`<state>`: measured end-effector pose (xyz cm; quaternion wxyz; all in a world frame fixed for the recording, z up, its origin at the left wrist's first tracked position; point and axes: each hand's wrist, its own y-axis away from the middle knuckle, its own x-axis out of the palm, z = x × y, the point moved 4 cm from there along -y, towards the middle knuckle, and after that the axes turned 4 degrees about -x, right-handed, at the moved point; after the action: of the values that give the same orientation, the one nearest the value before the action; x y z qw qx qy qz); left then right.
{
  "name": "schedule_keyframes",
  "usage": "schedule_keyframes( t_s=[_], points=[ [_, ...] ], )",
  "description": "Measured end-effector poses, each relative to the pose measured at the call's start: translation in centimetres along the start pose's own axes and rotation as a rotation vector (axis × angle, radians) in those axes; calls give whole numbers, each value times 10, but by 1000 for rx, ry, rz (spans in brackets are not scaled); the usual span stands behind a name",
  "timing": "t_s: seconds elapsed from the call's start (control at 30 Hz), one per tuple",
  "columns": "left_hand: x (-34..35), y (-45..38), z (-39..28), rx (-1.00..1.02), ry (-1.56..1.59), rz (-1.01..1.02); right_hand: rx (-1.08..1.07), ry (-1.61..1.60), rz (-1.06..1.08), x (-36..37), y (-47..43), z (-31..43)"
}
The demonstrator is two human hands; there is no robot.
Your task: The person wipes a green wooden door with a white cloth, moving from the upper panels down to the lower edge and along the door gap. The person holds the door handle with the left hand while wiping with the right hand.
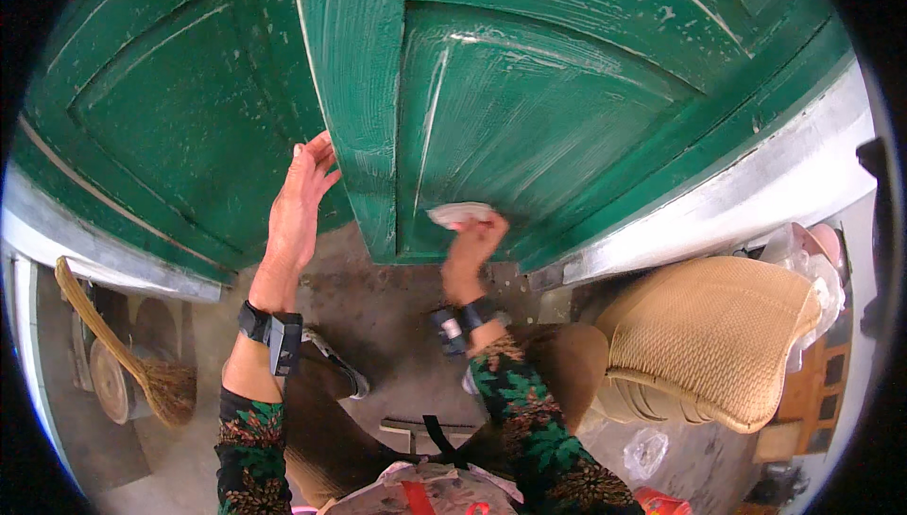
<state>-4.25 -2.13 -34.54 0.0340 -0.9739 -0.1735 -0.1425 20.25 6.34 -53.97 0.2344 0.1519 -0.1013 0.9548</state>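
In the head view, a green wooden door leaf [368, 90] with a recessed panel stands in front of me, marked with whitish streaks. My left hand [297, 203] is at its upright free edge, with the fingers against that edge and partly bent around it. Pressed to the lower part of the panel is a pale, flat pad [462, 214], held by my right hand [473, 249]. Motion blur hides whether the pad is folded paper or cloth. Further left is a second green door leaf [184, 118] with scattered pale specks.
A straw broom [159, 380] leans at left beside a round wooden-ended object [112, 380]. To the right stands a woven mat [708, 331], with a clear plastic bag [645, 452] on the floor near it. White door framing [708, 203] borders the leaf. My knees flank the concrete floor [404, 331].
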Motion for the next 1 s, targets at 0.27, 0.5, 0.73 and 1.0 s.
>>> schedule_keyframes(
  t_s=[0.27, 0.5, 0.73, 1.0],
  points=[
    [1, 1, -1, 26, 6, 56, -67, 43, -106, -29, -39, 14],
    [0, 3, 1, 31, -28, 40, 161, -98, 153, 36, 73, -53],
    [-5, -1, 6, 46, -25, 55, 324, 10, 97, -49, 13, -107],
    [-14, 2, 6, 7, -104, 59, 565, 232, 138, -78, 33, -145]
  ],
)
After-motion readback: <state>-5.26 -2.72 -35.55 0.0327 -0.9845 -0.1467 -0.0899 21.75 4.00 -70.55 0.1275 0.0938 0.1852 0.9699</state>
